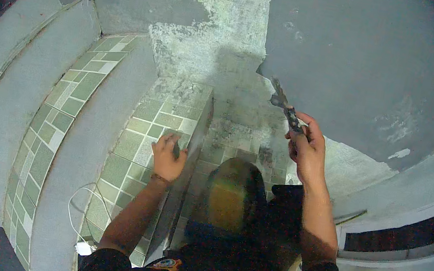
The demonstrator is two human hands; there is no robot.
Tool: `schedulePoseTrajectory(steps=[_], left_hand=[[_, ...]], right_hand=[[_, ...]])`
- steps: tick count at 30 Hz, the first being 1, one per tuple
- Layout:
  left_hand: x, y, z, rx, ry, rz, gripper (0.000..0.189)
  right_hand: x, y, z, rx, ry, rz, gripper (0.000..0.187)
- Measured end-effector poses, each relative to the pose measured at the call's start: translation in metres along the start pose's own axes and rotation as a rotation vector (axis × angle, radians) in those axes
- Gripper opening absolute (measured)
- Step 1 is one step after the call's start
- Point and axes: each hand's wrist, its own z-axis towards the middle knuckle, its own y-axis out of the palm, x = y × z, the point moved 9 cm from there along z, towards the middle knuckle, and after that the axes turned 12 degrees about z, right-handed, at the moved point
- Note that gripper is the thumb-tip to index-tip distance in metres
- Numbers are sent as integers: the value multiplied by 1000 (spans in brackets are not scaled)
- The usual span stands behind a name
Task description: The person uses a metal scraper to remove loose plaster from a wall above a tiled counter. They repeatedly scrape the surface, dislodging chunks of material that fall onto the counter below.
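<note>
My right hand (304, 148) is closed around the dark handle of a narrow scraper-like tool (285, 99), its blade pointing up and left towards the wall. The tool's exact kind is not clear. Before it, grey paint (352, 71) covers the wall, with a ragged edge beside a bare whitish patch (235, 16). My left hand (169, 158) is over a green-tiled step (137, 134), fingers spread and curled; whether it touches the tile cannot be told. A small dark patch between thumb and fingers is unclear.
More steps rise at the left, one with a tiled tread (81, 88). A white cable (73, 202) with a white plug or adapter (84, 248) lies on the near step. Low at the right is a pale wall with a dark, framed opening (395, 240). Tiled floor lies below the wall.
</note>
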Motion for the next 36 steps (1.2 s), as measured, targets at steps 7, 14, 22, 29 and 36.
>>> schedulePoseTrajectory(steps=[7, 14, 22, 29, 36], left_hand=[[67, -25, 27, 205, 149, -18, 64], [161, 74, 138, -122, 27, -859, 75], [181, 130, 154, -380, 61, -964, 77], [155, 123, 176, -142, 105, -1012, 73], [128, 138, 179, -242, 78, -1019, 78]], right_hand=[[30, 56, 76, -91, 79, 217, 53], [98, 72, 105, -175, 53, 117, 49], [127, 62, 130, -119, 185, 243, 48], [141, 91, 161, -225, 57, 92, 50], [141, 116, 153, -164, 32, 333, 51]])
